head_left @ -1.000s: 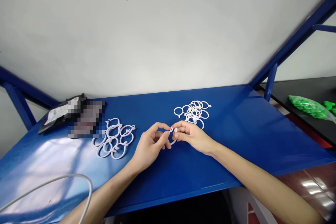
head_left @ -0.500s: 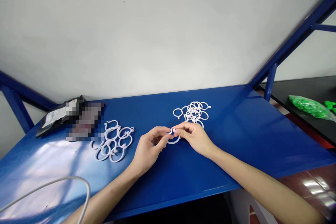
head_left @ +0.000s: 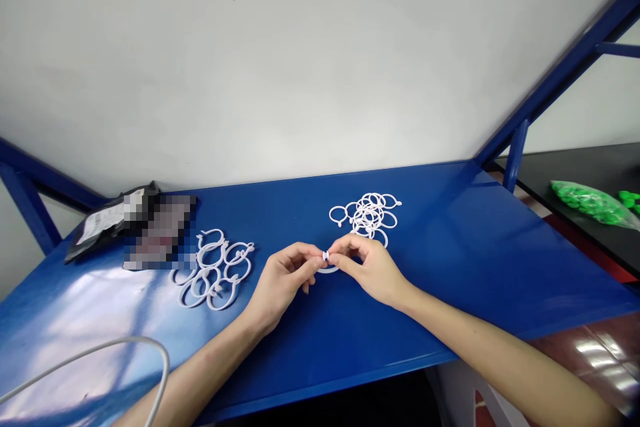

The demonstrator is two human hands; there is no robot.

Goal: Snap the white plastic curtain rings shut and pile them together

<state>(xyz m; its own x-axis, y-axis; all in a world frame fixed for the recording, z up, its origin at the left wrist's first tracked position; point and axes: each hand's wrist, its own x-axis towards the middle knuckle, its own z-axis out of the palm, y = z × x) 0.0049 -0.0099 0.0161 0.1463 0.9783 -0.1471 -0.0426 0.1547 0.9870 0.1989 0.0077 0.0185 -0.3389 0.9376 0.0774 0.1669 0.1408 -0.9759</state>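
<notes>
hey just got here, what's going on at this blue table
A person is pinching a white ring in both bare hands, over the blue table. The left hand and right hand meet at its small ends, which are too small to tell whether they touch. One cluster of white rings lies to the person's left, and another pile lies just beyond the right hand.

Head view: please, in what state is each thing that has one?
Held ring: ends close together, joining unclear
Left hand: pinching one end
Right hand: pinching other end
Left rings: loosely heaped, overlapping
Right rings: heaped, overlapping
Black packet: lying down, sealing unclear
Cable: curved
Clear bag: holding green pieces
</notes>
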